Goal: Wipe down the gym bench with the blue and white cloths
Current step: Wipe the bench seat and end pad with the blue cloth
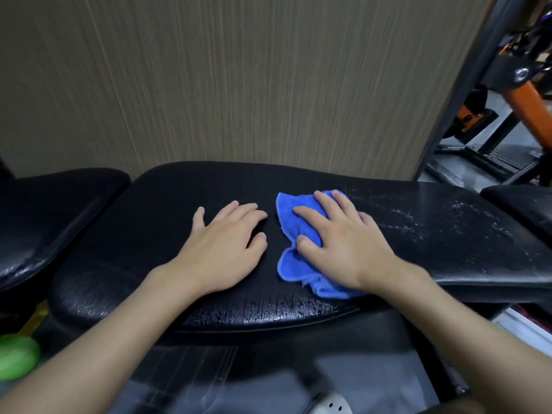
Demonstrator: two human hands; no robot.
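A black padded gym bench (167, 204) runs across the view, its vinyl cracked along the front edge and speckled white toward the right. A crumpled blue cloth (294, 218) lies on the middle of the pad. My right hand (343, 243) presses flat on the cloth with its fingers spread. My left hand (227, 243) rests palm down on the bare pad just left of the cloth, holding nothing. No white cloth is in view.
A second black pad (50, 210) adjoins on the left and another (519, 201) at the far right. A beige panel wall (239, 85) stands right behind the bench. Orange and black gym machines (513, 100) fill the right background. A green round object (16, 357) lies on the floor lower left.
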